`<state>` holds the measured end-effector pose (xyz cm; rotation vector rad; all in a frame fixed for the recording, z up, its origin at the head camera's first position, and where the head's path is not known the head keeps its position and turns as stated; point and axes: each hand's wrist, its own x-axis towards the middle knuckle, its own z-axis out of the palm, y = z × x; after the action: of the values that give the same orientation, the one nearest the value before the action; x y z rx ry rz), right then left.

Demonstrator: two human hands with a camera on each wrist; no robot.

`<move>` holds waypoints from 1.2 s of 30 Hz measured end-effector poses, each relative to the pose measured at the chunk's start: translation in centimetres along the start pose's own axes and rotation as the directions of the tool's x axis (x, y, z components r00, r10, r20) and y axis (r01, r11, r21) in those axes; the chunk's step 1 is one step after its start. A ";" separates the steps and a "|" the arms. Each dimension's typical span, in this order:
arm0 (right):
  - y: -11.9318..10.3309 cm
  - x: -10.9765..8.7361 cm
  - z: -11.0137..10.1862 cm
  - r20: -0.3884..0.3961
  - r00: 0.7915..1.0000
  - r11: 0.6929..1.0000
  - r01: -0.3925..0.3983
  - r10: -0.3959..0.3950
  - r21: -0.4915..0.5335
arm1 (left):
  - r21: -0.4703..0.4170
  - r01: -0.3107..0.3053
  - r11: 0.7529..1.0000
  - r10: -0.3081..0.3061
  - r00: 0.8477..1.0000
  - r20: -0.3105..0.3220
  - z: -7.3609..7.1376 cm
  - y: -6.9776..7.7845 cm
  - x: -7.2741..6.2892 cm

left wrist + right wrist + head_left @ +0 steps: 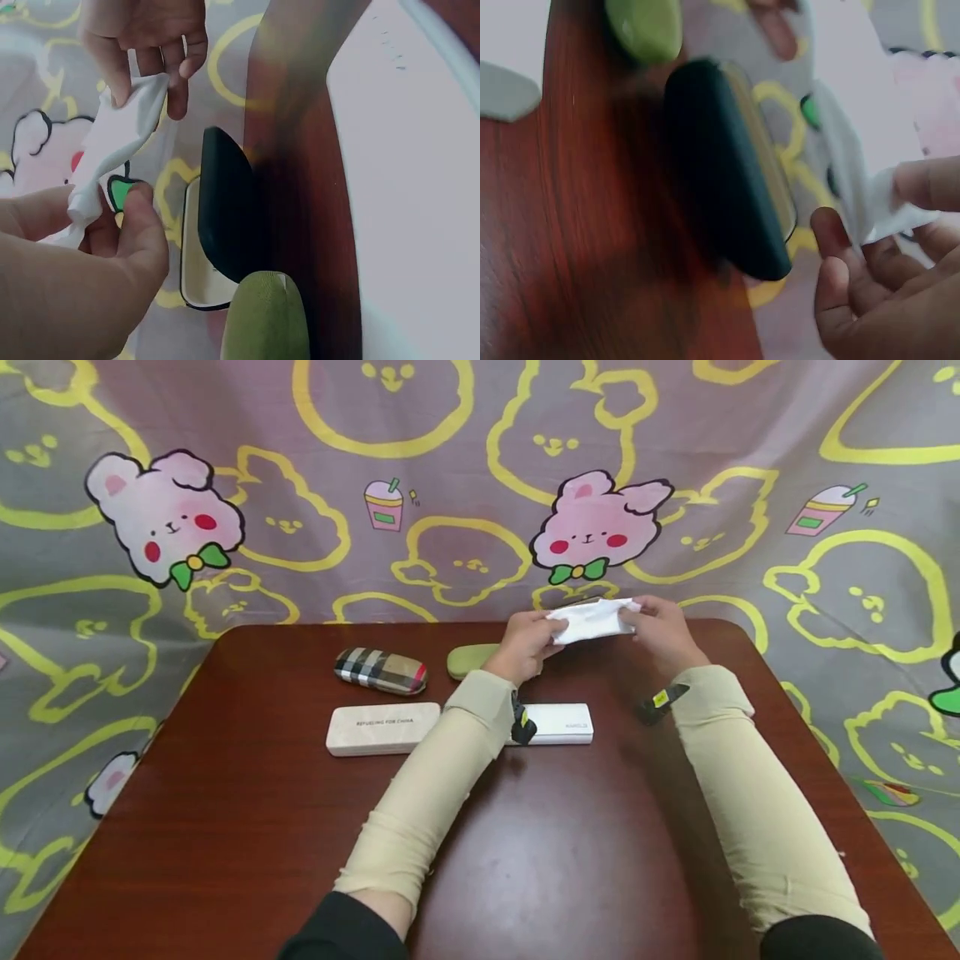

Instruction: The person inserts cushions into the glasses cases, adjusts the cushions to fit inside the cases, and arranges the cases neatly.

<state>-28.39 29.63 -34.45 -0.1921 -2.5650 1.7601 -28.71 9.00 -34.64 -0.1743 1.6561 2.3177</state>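
Observation:
A folded white cloth (594,621) is stretched between both hands above the far edge of the table. My left hand (522,646) pinches its left end between thumb and fingers. At the other end, my right hand (662,633) pinches the cloth's corner. In the left wrist view the cloth (124,139) looks twisted near my left hand (97,277). Below the cloth, a dark green glasses case (225,210) stands open, its pale inside showing; the cloth and hands mostly hide it in the head view. A light green glasses case (468,662) lies by my left wrist, partly covered.
On the table (225,827) lie a plaid glasses case (381,671), a cream case with lettering (384,728) and a white case (558,724), partly behind my left forearm. A patterned curtain (465,485) hangs just behind the table's far edge.

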 end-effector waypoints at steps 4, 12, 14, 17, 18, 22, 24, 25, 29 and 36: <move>1.8 1.6 0.9 0.019 1.000 0.995 0.026 -0.024 -0.097 | -0.056 0.001 0.998 -0.006 0.996 -0.089 -0.1 -1.0 1.0; 5.0 2.7 0.2 0.057 0.996 0.984 0.077 -0.069 -0.159 | -0.021 0.009 1.000 -0.012 0.988 -0.156 1.3 -3.3 1.5; 5.2 2.8 0.0 0.071 0.994 0.976 0.096 -0.083 -0.195 | -0.011 0.001 1.000 -0.003 0.988 -0.155 1.6 -3.6 1.7; 5.1 2.9 -0.3 0.094 0.990 0.961 0.123 -0.102 -0.249 | 0.013 0.004 1.000 -0.002 0.989 -0.145 1.9 -3.8 1.9; 5.0 2.9 -0.4 0.098 0.990 0.955 0.127 -0.104 -0.267 | 0.028 0.007 1.000 -0.003 0.990 -0.144 2.0 -3.8 2.0; 4.6 2.9 -0.7 0.121 0.986 0.942 0.145 -0.113 -0.302 | 0.097 0.021 0.995 -0.004 0.985 -0.170 1.8 -3.6 2.1; 4.4 2.7 -0.8 0.142 0.984 0.934 0.152 -0.111 -0.322 | 0.139 0.049 0.989 -0.022 0.981 -0.191 1.7 -3.6 2.1; 4.3 2.6 -0.8 0.153 0.982 0.927 0.155 -0.108 -0.343 | 0.162 0.066 0.985 -0.033 0.980 -0.197 1.7 -3.6 2.1; 4.3 2.2 -1.2 0.178 0.980 0.881 0.157 -0.084 -0.447 | 0.293 0.117 0.949 -0.050 0.973 -0.225 1.8 -3.6 2.4; 4.3 2.1 -2.1 0.157 0.985 0.821 0.152 -0.077 -0.550 | 0.465 0.136 0.875 -0.024 0.971 -0.240 2.6 -3.2 2.7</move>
<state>-29.89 33.33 -37.78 0.0750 -3.0433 0.9573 -30.17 12.87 -37.41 -0.4040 2.2320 1.8063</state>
